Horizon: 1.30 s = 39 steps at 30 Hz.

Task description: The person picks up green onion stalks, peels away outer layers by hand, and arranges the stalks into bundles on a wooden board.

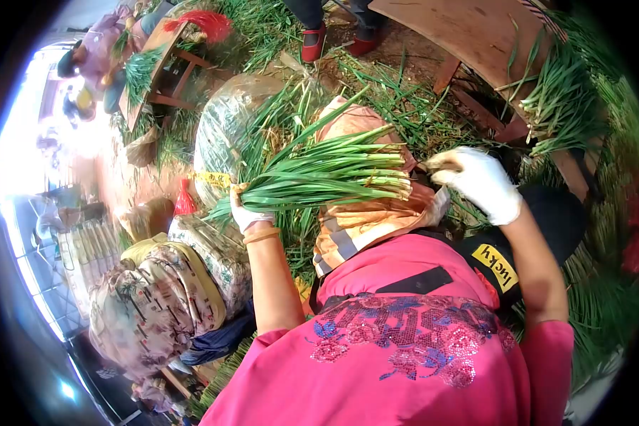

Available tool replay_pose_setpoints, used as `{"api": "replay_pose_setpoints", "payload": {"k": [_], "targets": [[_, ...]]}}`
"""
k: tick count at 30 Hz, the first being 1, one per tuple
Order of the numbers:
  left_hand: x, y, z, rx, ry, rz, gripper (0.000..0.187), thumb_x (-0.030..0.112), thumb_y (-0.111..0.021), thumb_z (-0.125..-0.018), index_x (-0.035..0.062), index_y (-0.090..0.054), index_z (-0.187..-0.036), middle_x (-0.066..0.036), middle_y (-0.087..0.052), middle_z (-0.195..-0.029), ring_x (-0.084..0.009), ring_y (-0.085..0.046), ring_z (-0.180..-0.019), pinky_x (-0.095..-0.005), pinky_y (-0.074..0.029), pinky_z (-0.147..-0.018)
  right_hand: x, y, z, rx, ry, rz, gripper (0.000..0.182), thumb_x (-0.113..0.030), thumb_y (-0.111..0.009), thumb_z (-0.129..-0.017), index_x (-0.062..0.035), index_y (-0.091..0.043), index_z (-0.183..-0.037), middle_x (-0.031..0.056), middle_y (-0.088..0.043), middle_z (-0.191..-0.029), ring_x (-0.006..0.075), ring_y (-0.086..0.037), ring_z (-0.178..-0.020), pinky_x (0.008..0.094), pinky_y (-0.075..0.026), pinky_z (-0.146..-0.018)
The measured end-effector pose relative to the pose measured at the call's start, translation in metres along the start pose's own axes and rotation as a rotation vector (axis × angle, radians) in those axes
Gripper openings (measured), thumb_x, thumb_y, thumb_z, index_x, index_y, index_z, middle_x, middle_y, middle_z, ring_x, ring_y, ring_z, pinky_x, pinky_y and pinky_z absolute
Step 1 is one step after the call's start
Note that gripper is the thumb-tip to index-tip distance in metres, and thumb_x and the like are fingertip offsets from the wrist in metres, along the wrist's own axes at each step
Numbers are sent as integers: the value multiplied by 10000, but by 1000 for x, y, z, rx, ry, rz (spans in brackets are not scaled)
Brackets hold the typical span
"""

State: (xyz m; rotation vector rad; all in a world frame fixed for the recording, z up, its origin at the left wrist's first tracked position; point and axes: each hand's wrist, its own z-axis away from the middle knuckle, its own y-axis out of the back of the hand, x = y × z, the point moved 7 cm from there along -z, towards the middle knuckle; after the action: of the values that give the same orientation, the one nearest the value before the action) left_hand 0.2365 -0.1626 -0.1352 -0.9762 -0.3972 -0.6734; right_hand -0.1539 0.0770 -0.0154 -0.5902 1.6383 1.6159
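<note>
My left hand (248, 213), in a white glove, is closed around the leafy end of a bunch of garlic chives (334, 174). The bunch lies sideways over my lap, its pale cut stems pointing right and one stalk sticking out above the others. To the right of those stem ends is my right hand (479, 186), also white-gloved and apart from the bunch. Its fingers are bent together; whether anything small is between them I cannot make out. Under the bunch an orange cloth (366, 224) with a grey stripe covers my lap.
Loose chives and trimmings (405, 99) litter the ground. A clear plastic bag (227, 121) stands ahead. More chives (564, 99) lie on a wooden bench (468, 32) at the upper right. A person in a patterned top (149, 305) bends at my left; another stands in red shoes (312, 44).
</note>
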Motion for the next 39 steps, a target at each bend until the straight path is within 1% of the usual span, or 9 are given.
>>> {"api": "replay_pose_setpoints", "payload": {"k": [2, 7, 15, 19, 25, 28, 31, 33, 39], "targets": [[1, 5, -7, -13, 3, -38, 199, 296, -569, -874, 127, -615, -778, -26, -638, -783, -225, -592, -758, -443, -485, -793, -3, -45, -13, -94, -194, -140, 394, -265, -692, -748, -45, -648, -1072, 151, -663, -929, 275, -647, -846, 336, -497, -796], [11, -51, 40, -247, -41, -23, 230, 356, -567, -868, 140, -619, -809, -55, -645, -877, -295, -598, -866, -547, -469, -848, -22, -42, -24, 249, 176, 53, 327, -342, -691, -774, -43, -658, -904, 157, -649, -796, 301, -645, -734, 367, -511, -629], [-36, -61, 44, -158, 75, -58, 195, 278, -577, -915, 118, -583, -803, -94, -633, -1011, -289, -595, -952, -532, -502, -870, 32, -29, -57, 232, -453, -1222, 207, -119, -622, -882, -7, -600, -1054, 75, -666, -908, 126, -640, -756, 239, -514, -641], [-49, -54, 41, -139, 129, -16, 157, 263, -573, -911, 132, -586, -825, -82, -648, -1049, -287, -600, -977, -564, -480, -888, 10, 4, -31, 317, -285, -1268, 135, -103, -605, -892, 3, -593, -973, 105, -659, -837, 23, -485, -515, 148, -339, -437], [-73, -25, 18, 56, 225, 63, 160, 245, -645, -845, 99, -649, -911, -67, -680, -976, -257, -632, -900, -498, -520, -827, 36, 78, 28, 729, 25, -1798, 113, -25, -514, -903, 42, -536, -991, 91, -591, -740, 72, -497, -509, 154, -376, -467], [-56, -4, 18, 68, 150, -94, 205, 315, -570, -884, 141, -647, -961, -50, -670, -979, -285, -610, -928, -522, -477, -864, 52, 161, 87, 1138, 174, -1574, 265, -72, -504, -906, 96, -480, -1108, 84, -566, -712, 127, -543, -625, 265, -465, -669], [-33, 25, 2, 17, 138, -119, 363, 396, -510, -900, 120, -587, -1123, -107, -607, -1170, -351, -561, -1043, -566, -445, -897, 49, 175, 92, 540, 281, -985, 442, -149, -611, -860, 58, -490, -1232, 77, -623, -946, 191, -592, -952, 352, -475, -883], [-20, 57, -12, 94, 86, -150, 399, 415, -511, -891, 99, -584, -1124, -156, -594, -1191, -407, -547, -1069, -632, -431, -884, 45, 126, 71, 557, -276, 34, 468, -163, -657, -823, 12, -519, -1234, 84, -628, -1074, 197, -597, -1015, 353, -455, -928], [-30, 30, 18, 189, 69, -193, 359, 393, -562, -870, 121, -605, -1099, -143, -615, -1149, -378, -576, -1030, -604, -453, -878, -2, 2, 1, 299, 58, 16, 467, -253, -719, -745, -50, -599, -1147, 141, -610, -1140, 299, -579, -1056, 363, -465, -893]]}}
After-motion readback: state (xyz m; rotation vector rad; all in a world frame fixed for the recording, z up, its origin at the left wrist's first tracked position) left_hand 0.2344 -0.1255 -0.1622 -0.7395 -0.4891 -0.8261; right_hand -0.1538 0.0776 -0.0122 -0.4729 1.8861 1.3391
